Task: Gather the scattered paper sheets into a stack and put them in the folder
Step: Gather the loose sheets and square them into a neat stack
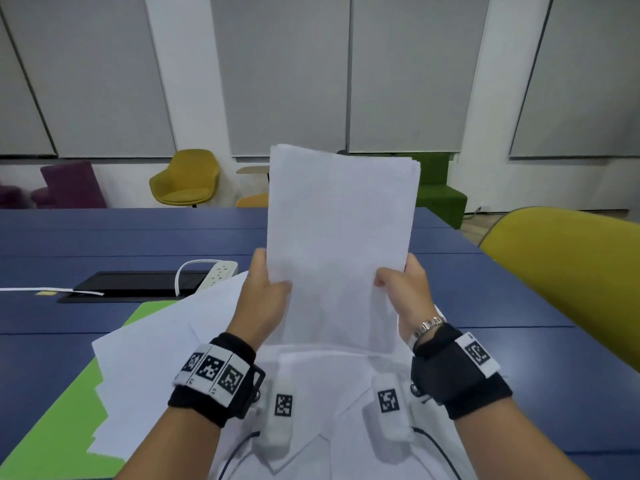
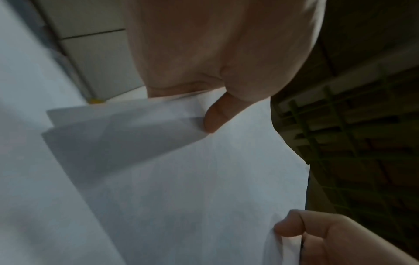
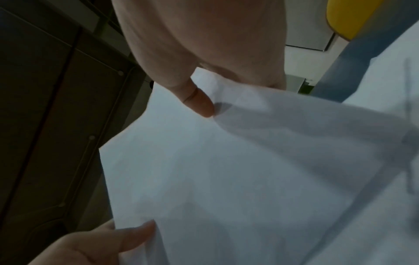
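I hold a stack of white paper sheets [image 1: 341, 237] upright over the table, its bottom edge resting on other sheets. My left hand [image 1: 266, 289] grips its left edge, thumb in front. My right hand [image 1: 401, 285] grips the right edge the same way. More loose white sheets [image 1: 149, 368] lie fanned out below, partly over a green folder [image 1: 69, 410] at the lower left. The left wrist view shows my left hand [image 2: 211, 116] with its thumb pressed on the paper stack [image 2: 192, 179]. In the right wrist view my right hand [image 3: 201, 104] pinches the paper stack [image 3: 226, 170].
The blue table [image 1: 104, 244] holds a white power strip [image 1: 221, 271] with its cable beside a black cable hatch [image 1: 138, 285]. A yellow chair back [image 1: 571, 271] stands close at the right. Yellow, purple and green seats stand beyond the table.
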Demonstrator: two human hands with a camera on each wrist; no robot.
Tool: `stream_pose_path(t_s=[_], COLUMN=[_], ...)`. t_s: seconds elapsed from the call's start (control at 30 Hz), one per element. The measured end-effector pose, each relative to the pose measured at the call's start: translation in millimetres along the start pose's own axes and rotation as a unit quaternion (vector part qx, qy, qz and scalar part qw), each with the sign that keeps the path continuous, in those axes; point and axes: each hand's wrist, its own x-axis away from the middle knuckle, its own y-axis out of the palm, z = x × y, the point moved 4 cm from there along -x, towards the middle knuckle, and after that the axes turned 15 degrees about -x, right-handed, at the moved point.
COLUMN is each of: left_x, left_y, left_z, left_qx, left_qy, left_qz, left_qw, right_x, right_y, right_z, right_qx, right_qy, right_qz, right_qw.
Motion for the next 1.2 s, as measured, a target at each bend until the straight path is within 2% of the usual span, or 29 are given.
stream_pose_path(t_s=[0.07,0.13,0.23,0.3,0.33,0.37,0.4,0.47,0.53,0.57,0.63,0.7,0.73,0.77,0.83,0.87,0.9,1.0,1.07,1.2], left_x=[1.3,5.2,15.8,21.9,24.4,26.7,29.0,32.2,31.7,30.6,24.3,13.0,6.8,-0.4,-8.8,-11.3,-12.6,-13.9,-16.5,-20.9], left_y=[-19.0,-38.9,-63.5,-75.7,-79.2,-80.8,-80.4,-77.2,-74.8,-74.8,-79.9,-86.5,-87.7,-85.6,-75.8,-70.8,-66.9,-58.7,-50.8,-33.9], left_z=[22.6,46.5,76.1,87.5,91.2,93.8,95.3,97.7,98.9,97.9,89.9,67.7,54.8,41.0,22.5,18.1,15.2,7.1,-3.5,-36.1], left_qx=[-0.038,-0.099,-0.157,-0.185,-0.211,-0.239,-0.264,-0.297,-0.300,-0.291,-0.252,-0.177,-0.112,-0.024,0.119,0.138,0.128,0.100,0.093,0.106], left_qy=[0.073,0.150,0.232,0.265,0.280,0.291,0.299,0.317,0.329,0.331,0.306,0.214,0.155,0.097,0.010,0.000,0.006,0.026,0.018,-0.044], left_qz=[0.055,0.087,0.098,0.113,0.119,0.122,0.121,0.113,0.121,0.136,0.202,0.257,0.240,0.195,0.086,0.056,0.057,0.099,0.091,0.043], left_qw=[0.995,0.980,0.955,0.940,0.929,0.918,0.909,0.894,0.887,0.887,0.895,0.926,0.952,0.976,0.989,0.989,0.990,0.990,0.991,0.992], right_x=[-3.8,-0.3,25.3,43.7,50.1,52.0,50.7,43.0,35.7,31.7,24.6,14.2,9.2,5.3,0.2,-0.9,-1.4,-5.3,-10.1,-19.3], right_y=[-0.5,-6.7,-12.6,-15.1,-14.2,-12.2,-9.7,-7.3,-7.6,-8.7,-12.4,-17.7,-20.2,-22.1,-23.1,-22.2,-20.9,-17.1,-17.5,-26.8], right_z=[-17.9,-49.6,-106.0,-135.7,-145.8,-150.9,-152.0,-143.1,-133.3,-128.8,-122.2,-112.2,-106.3,-101.5,-92.2,-87.8,-83.3,-66.4,-50.6,-13.3], right_qx=[0.006,0.061,0.148,0.200,0.226,0.250,0.269,0.271,0.193,0.148,0.067,-0.010,-0.042,-0.068,-0.100,-0.105,-0.102,-0.071,-0.046,-0.012], right_qy=[-0.065,-0.213,-0.449,-0.521,-0.524,-0.506,-0.465,-0.354,-0.282,-0.262,-0.240,-0.206,-0.188,-0.174,-0.156,-0.155,-0.160,-0.164,-0.136,-0.053], right_qz=[0.005,0.032,0.049,0.074,0.071,0.041,-0.014,-0.131,-0.197,-0.204,-0.189,-0.144,-0.118,-0.098,-0.075,-0.067,-0.060,-0.051,-0.047,-0.024], right_qw=[0.998,0.975,0.880,0.827,0.818,0.825,0.844,0.885,0.919,0.931,0.950,0.968,0.974,0.978,0.980,0.980,0.980,0.983,0.989,0.998])
